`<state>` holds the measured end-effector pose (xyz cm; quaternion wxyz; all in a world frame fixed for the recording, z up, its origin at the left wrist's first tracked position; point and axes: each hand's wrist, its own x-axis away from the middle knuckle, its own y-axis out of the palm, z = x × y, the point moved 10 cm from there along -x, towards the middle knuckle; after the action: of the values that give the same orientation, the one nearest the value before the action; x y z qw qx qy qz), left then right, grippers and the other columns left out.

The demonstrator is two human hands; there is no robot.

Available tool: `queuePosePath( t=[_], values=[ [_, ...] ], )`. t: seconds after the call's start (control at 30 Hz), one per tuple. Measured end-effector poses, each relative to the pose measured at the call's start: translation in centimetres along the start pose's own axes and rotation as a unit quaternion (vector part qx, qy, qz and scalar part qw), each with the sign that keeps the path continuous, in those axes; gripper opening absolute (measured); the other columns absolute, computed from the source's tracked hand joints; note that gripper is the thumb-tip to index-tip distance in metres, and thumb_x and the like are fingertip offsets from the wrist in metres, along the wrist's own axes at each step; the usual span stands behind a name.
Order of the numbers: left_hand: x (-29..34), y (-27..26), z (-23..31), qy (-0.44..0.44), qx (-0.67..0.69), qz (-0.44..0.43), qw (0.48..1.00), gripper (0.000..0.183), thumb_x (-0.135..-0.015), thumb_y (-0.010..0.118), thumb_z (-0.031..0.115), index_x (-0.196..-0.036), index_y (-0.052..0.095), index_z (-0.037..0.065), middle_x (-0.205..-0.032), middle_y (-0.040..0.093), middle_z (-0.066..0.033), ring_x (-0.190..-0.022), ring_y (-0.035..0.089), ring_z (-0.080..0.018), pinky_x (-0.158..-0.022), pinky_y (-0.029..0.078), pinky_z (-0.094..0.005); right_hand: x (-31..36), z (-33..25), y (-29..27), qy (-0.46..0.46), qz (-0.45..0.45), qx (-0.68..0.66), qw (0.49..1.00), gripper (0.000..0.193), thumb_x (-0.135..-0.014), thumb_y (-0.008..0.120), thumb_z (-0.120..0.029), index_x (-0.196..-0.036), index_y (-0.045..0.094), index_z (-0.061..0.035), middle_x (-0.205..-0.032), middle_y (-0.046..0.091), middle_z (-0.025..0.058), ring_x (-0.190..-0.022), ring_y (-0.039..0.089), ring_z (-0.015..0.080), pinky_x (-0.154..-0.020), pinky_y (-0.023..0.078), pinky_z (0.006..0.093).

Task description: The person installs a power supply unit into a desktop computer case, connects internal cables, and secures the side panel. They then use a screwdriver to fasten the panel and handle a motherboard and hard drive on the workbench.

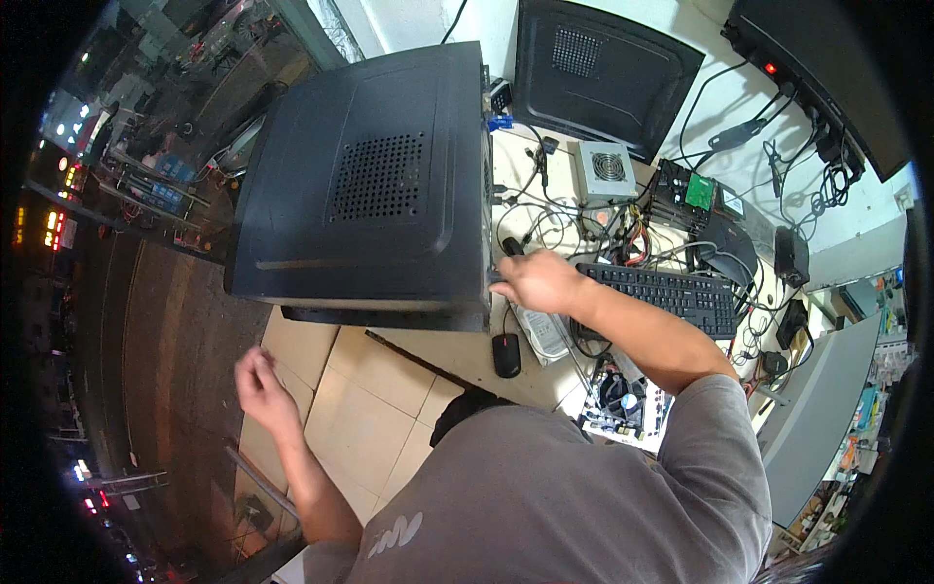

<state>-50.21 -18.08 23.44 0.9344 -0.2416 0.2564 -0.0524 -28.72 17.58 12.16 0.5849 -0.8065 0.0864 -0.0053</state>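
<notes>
The black computer case (pixel 365 195) stands left of the frame's upper centre. At its right edge, the right hand (pixel 540 282) has a bent-fingered grip; what it holds cannot be told. At lower left, the left hand (pixel 265 389) hangs apart, loosely curled, its grip too blurred to judge. Mid-frame, a black mouse (pixel 506 355) lies on the tabletop (pixel 459 352).

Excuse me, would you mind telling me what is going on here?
The person's right hand is at the right edge of a large black computer case; what its fingers grip is unclear. The left hand is apart from the case, loosely curled. A flat black vented panel leans against the white wall, and a rectangular black keyboard lies on the pale desktop.
</notes>
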Motion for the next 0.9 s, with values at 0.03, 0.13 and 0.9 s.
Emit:
queuePosePath(
  t=[0.03,0.13,0.9],
  values=[
    [-2.0,1.0,3.2,0.068,-0.003,-0.005,0.998,0.013,-0.098,0.051,0.005,-0.100,0.061,-0.003,-0.097,0.061,-0.0067,-0.086,0.058,-0.0129,-0.078,0.050,-0.0268,0.5,0.9,-0.4,0.022,-0.010,0.003,1.000,0.041,-0.094,0.055,-0.040,-0.084,0.051,-0.0014,-0.062,0.060,0.0140,-0.057,0.062,0.0357,-0.055,0.050,0.0445],
    [-6.9,5.1,9.7,0.221,-0.062,0.001,0.973,0.014,-0.094,0.054,0.000,-0.103,0.065,-0.004,-0.104,0.063,-0.0117,-0.095,0.062,-0.0231,-0.085,0.049,-0.0317,2.6,6.1,0.5,0.114,-0.068,-0.016,0.991,0.049,-0.090,0.058,-0.049,-0.097,0.059,-0.0002,-0.082,0.066,0.0190,-0.079,0.065,0.0381,-0.073,0.052,0.0471],
    [-7.6,15.6,11.8,0.220,-0.145,-0.154,0.952,0.024,-0.091,0.056,0.011,-0.108,0.062,-0.004,-0.121,0.061,-0.0179,-0.114,0.055,-0.0347,-0.098,0.042,-0.0418,-10.0,19.1,-2.7,0.498,0.467,-0.382,0.623,0.048,-0.090,0.063,-0.031,-0.086,0.063,0.0170,-0.089,0.066,0.0316,-0.086,0.066,0.0385,-0.078,0.048,0.0426]
  ],
)
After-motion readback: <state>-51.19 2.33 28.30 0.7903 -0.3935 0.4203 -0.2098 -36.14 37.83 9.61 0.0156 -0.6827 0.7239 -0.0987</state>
